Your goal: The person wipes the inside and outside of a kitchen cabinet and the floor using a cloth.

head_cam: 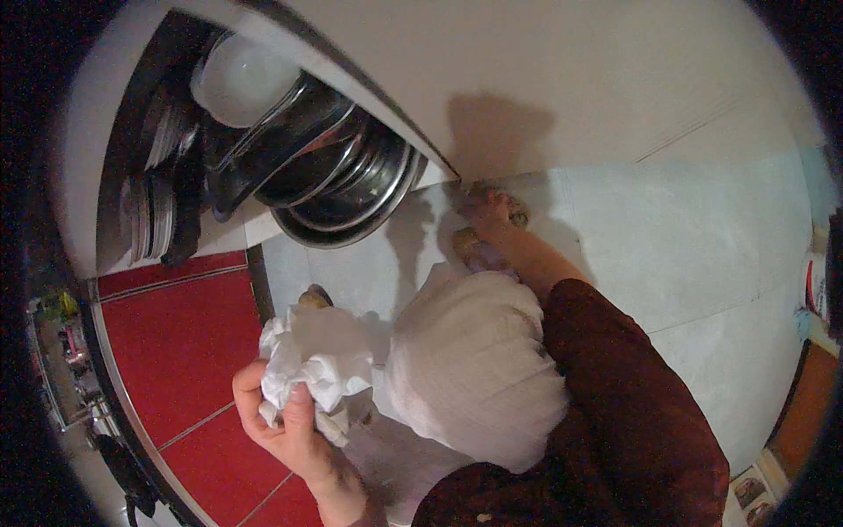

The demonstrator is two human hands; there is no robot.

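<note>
My left hand (296, 421) pinches a crumpled white cloth or tissue (323, 365) between thumb and fingers, at the lower left, in front of the red cabinet fronts. My right hand (484, 207) reaches down towards the pale floor, beside the corner of the open cabinet door or panel. A small roundish object (518, 214) shows dimly beside its fingers; shadow and blur hide whether the hand holds it. My knee in light trousers (474, 362) is bent between the two arms.
At the upper left, an open white cabinet holds metal pans (349, 204), a white bowl (247, 79) and a stack of plates or trays (151, 217). Red cabinet fronts (184, 356) run down the left. A brown-edged piece of furniture (790, 395) stands at the far right.
</note>
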